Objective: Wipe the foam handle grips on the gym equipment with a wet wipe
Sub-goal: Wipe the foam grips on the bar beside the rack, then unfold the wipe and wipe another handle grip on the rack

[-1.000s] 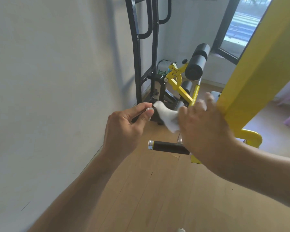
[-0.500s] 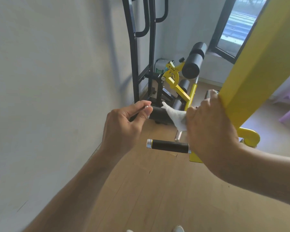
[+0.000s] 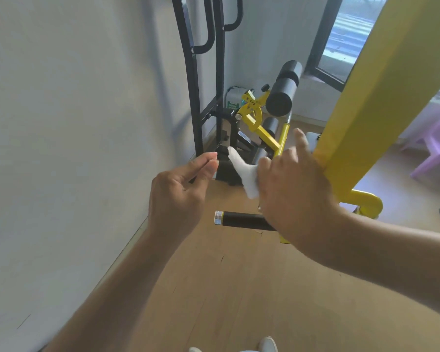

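A black foam handle grip with a silver end cap sticks out to the left from the yellow gym machine, at mid frame. My right hand hovers just above its inner end and holds a crumpled white wet wipe that points up and left. My left hand floats left of the wipe, thumb and forefinger nearly pinched, a small gap away from the wipe's tip. Neither hand touches the grip.
A thick yellow beam runs up the right side. Behind stand a black steel frame, black foam rollers on a yellow bracket, a white wall on the left, a purple plastic stool and a wooden floor.
My left hand has let the wipe's tip go and drawn slightly back to the left. The right hand still holds the wipe above the grip; the view shifted a little.
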